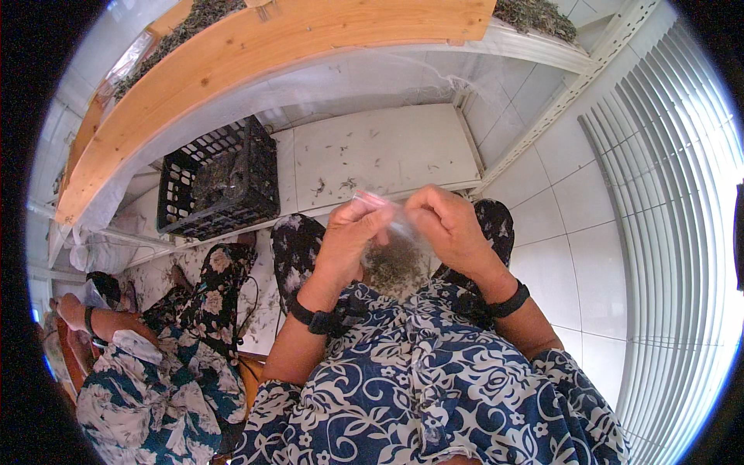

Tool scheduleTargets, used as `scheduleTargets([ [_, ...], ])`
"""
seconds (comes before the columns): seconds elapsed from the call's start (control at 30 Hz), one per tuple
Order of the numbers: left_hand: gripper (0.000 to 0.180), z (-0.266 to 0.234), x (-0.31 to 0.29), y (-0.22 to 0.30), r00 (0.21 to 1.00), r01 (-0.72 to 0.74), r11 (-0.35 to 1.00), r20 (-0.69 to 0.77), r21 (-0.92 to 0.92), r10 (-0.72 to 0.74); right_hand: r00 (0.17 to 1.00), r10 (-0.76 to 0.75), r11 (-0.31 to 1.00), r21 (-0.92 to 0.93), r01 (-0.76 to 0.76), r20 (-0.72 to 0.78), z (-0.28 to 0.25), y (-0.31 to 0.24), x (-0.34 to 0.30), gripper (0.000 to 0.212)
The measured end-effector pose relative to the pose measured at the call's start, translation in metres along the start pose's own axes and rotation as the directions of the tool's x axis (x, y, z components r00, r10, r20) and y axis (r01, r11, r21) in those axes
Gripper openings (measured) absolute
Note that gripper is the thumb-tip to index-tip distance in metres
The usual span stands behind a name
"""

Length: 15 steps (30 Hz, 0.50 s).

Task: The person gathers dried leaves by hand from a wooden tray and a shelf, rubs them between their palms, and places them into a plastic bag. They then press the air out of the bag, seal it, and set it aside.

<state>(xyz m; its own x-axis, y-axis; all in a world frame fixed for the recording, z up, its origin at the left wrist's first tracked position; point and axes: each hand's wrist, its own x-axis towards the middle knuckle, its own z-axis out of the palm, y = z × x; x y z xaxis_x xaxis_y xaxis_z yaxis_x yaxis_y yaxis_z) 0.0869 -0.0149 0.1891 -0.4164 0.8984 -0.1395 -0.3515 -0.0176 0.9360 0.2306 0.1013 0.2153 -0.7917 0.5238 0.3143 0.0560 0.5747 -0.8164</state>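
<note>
My left hand pinches a clear plastic bag with a red line along its upper edge. On the bag's other side the fingers of my right hand are curled closed at its edge. Both hands are raised in front of my body, between my knees. Just below the bag shows a heap of dried green-brown leaf bits; whether it lies inside the bag or beneath it, I cannot tell. Each wrist wears a black band.
A black plastic crate with dark contents stands on the low white shelf, which has scattered leaf bits. Above runs a wooden board edging more dried leaves. A co-worker in floral clothes sits at left; a slatted vent is at right.
</note>
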Motion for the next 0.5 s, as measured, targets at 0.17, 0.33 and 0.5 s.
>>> scheduleTargets([
  [0.17,0.012,0.0032,-0.0006,0.0036,0.993,-0.118,0.991,-0.010,0.066,0.119,0.997,-0.017,1.000,0.011,0.018,-0.072,-0.0041,-0.0027,0.0062,0.016],
  [0.33,0.008,0.0041,0.0008,0.0031,0.993,-0.118,0.976,0.004,0.182,0.119,0.997,-0.051,0.998,-0.021,0.052,0.060,-0.0044,-0.0062,0.0078,0.013],
  [0.5,0.010,0.0066,-0.0014,0.0050,0.989,-0.145,0.975,0.021,0.169,0.144,0.995,0.092,0.992,0.081,-0.096,0.042,-0.0022,-0.0038,0.0034,0.013],
])
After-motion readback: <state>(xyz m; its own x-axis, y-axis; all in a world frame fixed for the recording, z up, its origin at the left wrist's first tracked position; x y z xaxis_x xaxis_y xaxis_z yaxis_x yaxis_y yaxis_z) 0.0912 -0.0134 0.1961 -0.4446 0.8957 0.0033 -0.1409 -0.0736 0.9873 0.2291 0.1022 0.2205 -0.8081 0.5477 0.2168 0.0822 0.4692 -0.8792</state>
